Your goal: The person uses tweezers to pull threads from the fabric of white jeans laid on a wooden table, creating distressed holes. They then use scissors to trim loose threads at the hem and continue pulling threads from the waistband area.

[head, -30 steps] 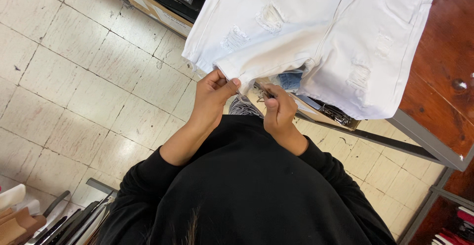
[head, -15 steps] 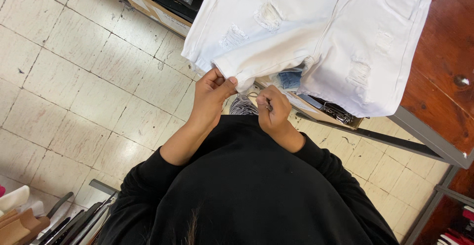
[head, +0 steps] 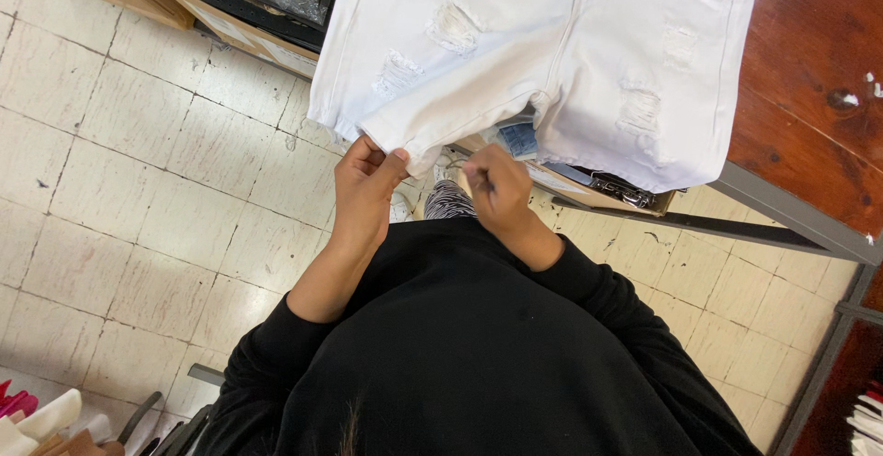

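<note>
White ripped denim shorts (head: 552, 42) lie on a dark red wooden table (head: 809, 70), with their leg hems hanging over the table's near edge. My left hand (head: 363, 185) pinches the frayed hem of the left leg between thumb and fingers. My right hand (head: 497, 189) sits just right of it, below the crotch of the shorts, with its fingers curled around a small thin object that I cannot make out. Both arms wear black sleeves.
Under the table's edge stands a cardboard box (head: 598, 189) with blue fabric and a metal piece in it. Wooden crates and a plastic-covered box (head: 239, 5) stand on the tiled floor (head: 138, 162) at the upper left. A grey metal frame (head: 791, 222) runs along the table.
My right hand has drawn slightly down and away from the hem. My left hand keeps its pinch on the hem.
</note>
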